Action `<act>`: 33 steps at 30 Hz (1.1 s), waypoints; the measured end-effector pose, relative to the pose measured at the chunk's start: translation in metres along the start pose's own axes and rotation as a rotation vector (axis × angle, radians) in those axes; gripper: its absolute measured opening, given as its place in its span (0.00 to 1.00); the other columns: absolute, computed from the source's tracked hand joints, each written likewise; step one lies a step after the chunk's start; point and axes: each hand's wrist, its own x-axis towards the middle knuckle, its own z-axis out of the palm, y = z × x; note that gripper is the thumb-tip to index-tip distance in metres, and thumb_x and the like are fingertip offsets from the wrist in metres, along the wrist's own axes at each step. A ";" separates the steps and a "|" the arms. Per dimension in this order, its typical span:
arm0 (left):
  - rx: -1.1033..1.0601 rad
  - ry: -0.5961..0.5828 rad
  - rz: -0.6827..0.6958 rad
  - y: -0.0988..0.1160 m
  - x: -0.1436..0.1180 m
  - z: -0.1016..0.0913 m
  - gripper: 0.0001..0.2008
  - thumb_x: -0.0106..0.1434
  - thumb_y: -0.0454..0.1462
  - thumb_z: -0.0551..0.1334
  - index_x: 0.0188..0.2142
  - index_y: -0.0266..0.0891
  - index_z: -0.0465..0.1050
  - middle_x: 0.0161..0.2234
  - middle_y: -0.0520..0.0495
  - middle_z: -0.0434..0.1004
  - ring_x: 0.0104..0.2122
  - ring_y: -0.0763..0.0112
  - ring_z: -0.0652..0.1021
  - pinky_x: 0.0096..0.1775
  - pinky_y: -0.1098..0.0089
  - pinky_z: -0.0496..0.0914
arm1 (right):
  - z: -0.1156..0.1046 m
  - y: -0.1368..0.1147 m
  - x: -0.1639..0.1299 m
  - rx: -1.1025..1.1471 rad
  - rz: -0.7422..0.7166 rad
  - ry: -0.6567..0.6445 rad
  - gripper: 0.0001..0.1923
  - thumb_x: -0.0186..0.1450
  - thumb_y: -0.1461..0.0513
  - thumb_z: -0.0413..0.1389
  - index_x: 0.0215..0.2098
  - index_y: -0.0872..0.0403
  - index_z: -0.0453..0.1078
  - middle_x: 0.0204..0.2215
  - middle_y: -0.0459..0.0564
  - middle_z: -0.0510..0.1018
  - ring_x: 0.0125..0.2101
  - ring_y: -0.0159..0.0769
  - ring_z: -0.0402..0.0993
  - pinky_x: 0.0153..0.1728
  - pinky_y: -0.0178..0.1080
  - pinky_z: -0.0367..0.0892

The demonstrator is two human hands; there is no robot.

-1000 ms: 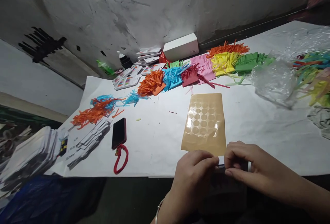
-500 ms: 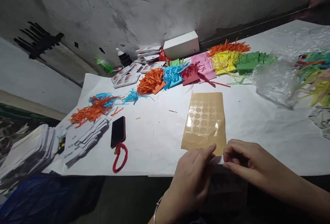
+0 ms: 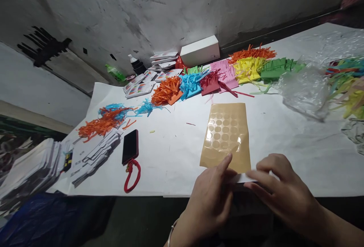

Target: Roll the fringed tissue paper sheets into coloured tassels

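Observation:
A tan sheet of round clear stickers (image 3: 226, 135) lies flat on the white paper-covered table (image 3: 176, 156). My left hand (image 3: 212, 197) is at the table's near edge, its index finger stretched onto the sheet's near edge. My right hand (image 3: 280, 192) is beside it with fingers spread, resting on a small white card (image 3: 247, 178) that lies just below the sheet's near right corner. Most of that card is hidden under the two hands.
Piles of fringed coloured paper (image 3: 210, 78) line the far side, with a white box (image 3: 200, 51) behind. Crumpled clear plastic (image 3: 305, 88) is at right. A black phone (image 3: 130, 146) with red strap, stacks of white cards (image 3: 93, 156) and orange shreds (image 3: 99, 124) are at left.
My hands were pinched together on the small card at the table edge. Now the fingers have spread, and my left index finger has reached onto the sticker sheet.

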 end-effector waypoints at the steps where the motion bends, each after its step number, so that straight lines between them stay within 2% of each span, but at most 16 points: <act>1: -0.008 -0.001 0.008 0.000 0.001 0.000 0.41 0.62 0.25 0.55 0.72 0.46 0.45 0.48 0.42 0.82 0.43 0.58 0.81 0.42 0.57 0.78 | 0.001 -0.002 0.001 -0.024 -0.072 -0.011 0.18 0.69 0.71 0.55 0.56 0.51 0.67 0.36 0.48 0.74 0.37 0.38 0.70 0.44 0.45 0.64; 5: -0.057 -0.013 0.027 0.002 0.005 0.003 0.41 0.63 0.25 0.55 0.72 0.47 0.44 0.47 0.43 0.82 0.43 0.59 0.82 0.41 0.58 0.78 | 0.005 -0.011 0.012 -0.069 -0.141 -0.091 0.08 0.71 0.71 0.52 0.43 0.56 0.72 0.28 0.45 0.71 0.31 0.34 0.66 0.40 0.44 0.58; 7: -0.096 -0.021 0.030 0.002 0.006 0.003 0.42 0.63 0.24 0.54 0.73 0.46 0.43 0.47 0.42 0.83 0.42 0.61 0.82 0.41 0.60 0.79 | 0.004 -0.013 0.016 -0.079 -0.133 -0.114 0.08 0.72 0.71 0.53 0.38 0.55 0.71 0.26 0.44 0.69 0.29 0.33 0.64 0.39 0.43 0.56; 10: -0.119 -0.026 0.041 0.000 0.006 0.003 0.43 0.62 0.23 0.54 0.73 0.48 0.43 0.45 0.44 0.83 0.41 0.62 0.83 0.41 0.61 0.79 | -0.004 -0.008 0.016 -0.067 -0.114 -0.126 0.06 0.72 0.69 0.54 0.43 0.55 0.72 0.27 0.44 0.70 0.30 0.33 0.65 0.41 0.44 0.58; 13: -0.140 -0.029 0.024 -0.004 0.003 0.003 0.42 0.63 0.24 0.56 0.72 0.51 0.46 0.47 0.44 0.83 0.42 0.61 0.83 0.41 0.61 0.79 | -0.015 0.004 0.007 -0.058 -0.082 -0.160 0.09 0.70 0.67 0.57 0.48 0.53 0.73 0.30 0.45 0.71 0.31 0.35 0.67 0.42 0.45 0.61; 15: -0.191 -0.021 -0.008 -0.009 -0.001 0.005 0.39 0.65 0.26 0.59 0.71 0.53 0.50 0.48 0.44 0.83 0.43 0.62 0.83 0.44 0.62 0.79 | -0.019 0.011 -0.005 -0.055 -0.038 -0.129 0.12 0.68 0.66 0.60 0.50 0.50 0.74 0.34 0.47 0.75 0.35 0.37 0.72 0.44 0.46 0.65; 17: -0.268 0.050 -0.076 -0.018 -0.010 0.010 0.36 0.66 0.30 0.64 0.69 0.55 0.56 0.47 0.45 0.83 0.44 0.62 0.83 0.46 0.62 0.78 | -0.016 0.016 -0.025 -0.028 0.085 -0.065 0.18 0.66 0.62 0.62 0.54 0.46 0.73 0.43 0.50 0.79 0.42 0.42 0.76 0.43 0.44 0.71; 18: -0.319 0.110 -0.124 -0.023 -0.016 0.014 0.35 0.66 0.32 0.66 0.68 0.56 0.58 0.47 0.46 0.83 0.45 0.62 0.83 0.47 0.63 0.78 | -0.013 0.017 -0.037 0.009 0.194 -0.046 0.21 0.66 0.59 0.63 0.57 0.45 0.71 0.46 0.51 0.79 0.44 0.43 0.78 0.39 0.40 0.74; 21: -0.509 0.256 -0.265 -0.036 -0.039 0.030 0.38 0.61 0.39 0.72 0.67 0.54 0.59 0.48 0.44 0.81 0.47 0.59 0.82 0.47 0.62 0.78 | 0.000 0.017 -0.069 0.220 0.594 -0.054 0.27 0.68 0.52 0.60 0.65 0.41 0.64 0.47 0.49 0.81 0.37 0.40 0.82 0.22 0.31 0.74; 22: -0.563 0.245 -0.295 -0.037 -0.046 0.035 0.37 0.60 0.41 0.73 0.66 0.52 0.61 0.49 0.43 0.81 0.46 0.58 0.82 0.46 0.62 0.78 | 0.002 0.017 -0.075 0.274 0.690 -0.030 0.28 0.69 0.51 0.59 0.66 0.41 0.62 0.45 0.49 0.82 0.34 0.39 0.83 0.21 0.29 0.74; 24: -0.633 0.167 -0.308 -0.033 -0.051 0.043 0.29 0.61 0.45 0.71 0.61 0.46 0.70 0.48 0.41 0.82 0.44 0.56 0.82 0.46 0.62 0.78 | 0.000 0.016 -0.071 0.313 0.763 0.078 0.30 0.70 0.50 0.57 0.67 0.42 0.58 0.45 0.50 0.83 0.38 0.40 0.84 0.29 0.31 0.78; 26: -0.658 0.175 -0.301 -0.021 -0.042 0.046 0.20 0.65 0.46 0.67 0.53 0.41 0.77 0.45 0.41 0.83 0.44 0.56 0.82 0.47 0.62 0.77 | -0.012 0.013 -0.049 0.241 0.663 0.235 0.32 0.71 0.50 0.56 0.70 0.44 0.54 0.52 0.53 0.80 0.51 0.45 0.80 0.43 0.37 0.79; 28: -0.686 0.300 -0.318 -0.007 -0.019 0.047 0.15 0.68 0.45 0.64 0.50 0.41 0.78 0.44 0.42 0.84 0.44 0.58 0.82 0.47 0.64 0.77 | -0.026 0.009 -0.020 0.059 0.412 0.341 0.35 0.72 0.51 0.55 0.73 0.44 0.49 0.64 0.55 0.70 0.63 0.48 0.67 0.58 0.46 0.71; 29: -0.710 0.376 -0.334 -0.001 -0.004 0.047 0.14 0.69 0.45 0.63 0.50 0.42 0.77 0.45 0.43 0.84 0.45 0.60 0.82 0.47 0.65 0.76 | -0.031 0.007 -0.006 -0.082 0.275 0.312 0.37 0.72 0.53 0.56 0.74 0.44 0.46 0.69 0.55 0.62 0.67 0.50 0.59 0.64 0.51 0.63; 31: -0.791 0.439 -0.347 0.003 0.025 0.050 0.15 0.70 0.44 0.63 0.54 0.44 0.74 0.50 0.43 0.82 0.50 0.61 0.81 0.52 0.64 0.75 | -0.031 0.008 0.012 -0.327 0.057 0.138 0.39 0.72 0.52 0.56 0.75 0.46 0.43 0.73 0.56 0.52 0.71 0.54 0.49 0.68 0.59 0.50; 33: -0.858 0.429 -0.394 -0.003 0.047 0.056 0.22 0.69 0.44 0.64 0.60 0.46 0.68 0.59 0.41 0.76 0.58 0.58 0.77 0.58 0.59 0.72 | -0.017 0.020 0.015 -0.490 0.006 -0.105 0.40 0.72 0.46 0.53 0.75 0.52 0.46 0.74 0.59 0.48 0.72 0.57 0.43 0.68 0.65 0.43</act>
